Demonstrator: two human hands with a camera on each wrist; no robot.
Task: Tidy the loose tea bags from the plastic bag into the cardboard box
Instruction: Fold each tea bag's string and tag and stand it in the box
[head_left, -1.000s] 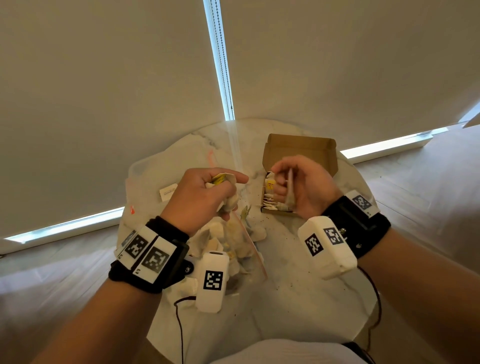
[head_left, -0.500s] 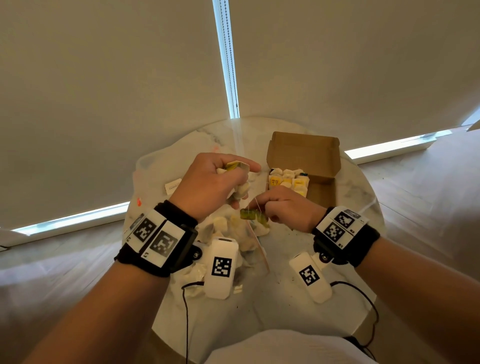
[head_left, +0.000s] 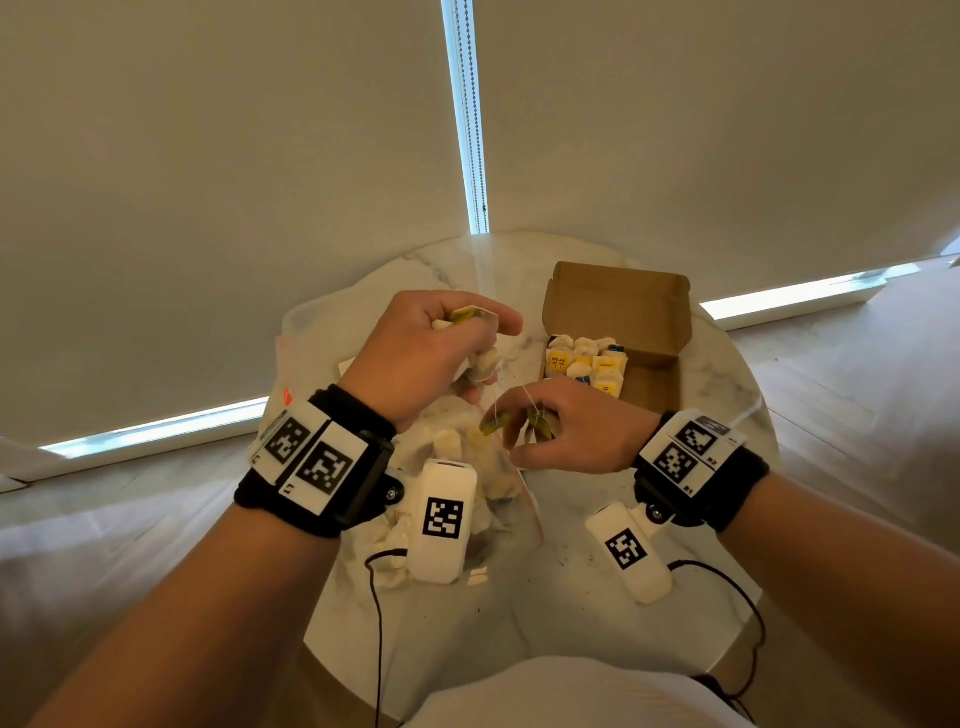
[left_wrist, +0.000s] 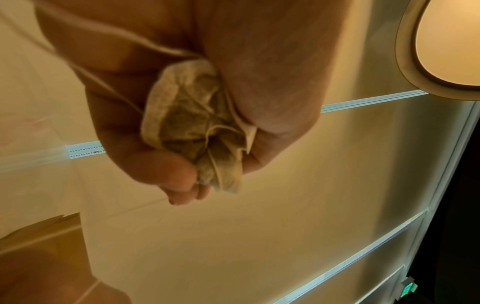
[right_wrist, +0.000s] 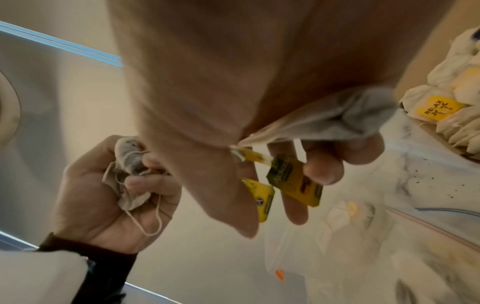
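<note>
Since a second ago the right hand (head_left: 569, 431) has left the brown cardboard box (head_left: 657, 387) and dropped beside the clear plastic bag (head_left: 483, 483) on the round white marble table (head_left: 561, 587). It pinches a crumpled white tea bag (right_wrist: 324, 117) with yellow paper tags (right_wrist: 296, 183) dangling; only the right wrist view shows that bag. Raised above the plastic bag, the left hand (head_left: 415, 358) is fisted round a bunch of tea bags (left_wrist: 197, 127), strings trailing. More tagged tea bags (head_left: 584, 364) fill the box's left side.

Open cardboard box (head_left: 618, 306) half-filled with yellow-tagged tea bags (head_left: 584, 364); plastic bag (head_left: 457, 452) alongside
</note>
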